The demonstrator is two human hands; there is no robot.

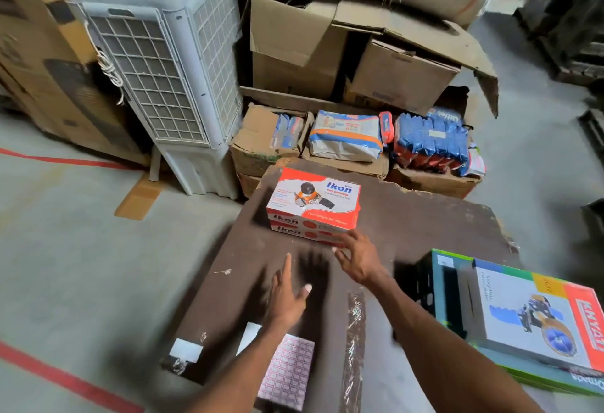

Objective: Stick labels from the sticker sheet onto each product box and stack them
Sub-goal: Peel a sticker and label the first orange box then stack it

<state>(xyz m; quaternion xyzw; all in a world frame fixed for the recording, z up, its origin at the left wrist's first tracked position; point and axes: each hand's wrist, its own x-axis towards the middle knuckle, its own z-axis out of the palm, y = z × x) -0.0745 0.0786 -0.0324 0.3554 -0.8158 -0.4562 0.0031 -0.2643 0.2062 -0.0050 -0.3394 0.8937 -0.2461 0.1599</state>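
The sticker sheet point(287, 371) lay flat near the front edge of the brown surface point(408, 236), partly hidden under the left forearm. Just to its left, two white patches point(185, 350) sat near the front left corner.

The left hand point(287, 295) hung over the middle of the surface with its fingers spread out and nothing in it. The picture was blurry there, so it may or may not have been touching the surface. The right hand point(356, 257) was open too, and its fingertips reached the bottom right corner of the stack of red Ikon boxes point(313, 206). At least two boxes sat one on top of the other near the back edge.

What could go wrong? A push on that low corner could slide the bottom box and tip the top one off. The back edge was torn and uneven, so a box shoved that way could drop behind the surface. The left arm could also drag the sticker sheet off the front edge.

There was bare room in the middle and on the left side. On the right, a big colourful box point(536, 321) sat on a dark crate point(421, 288), close by the right edge, so room was tight there.
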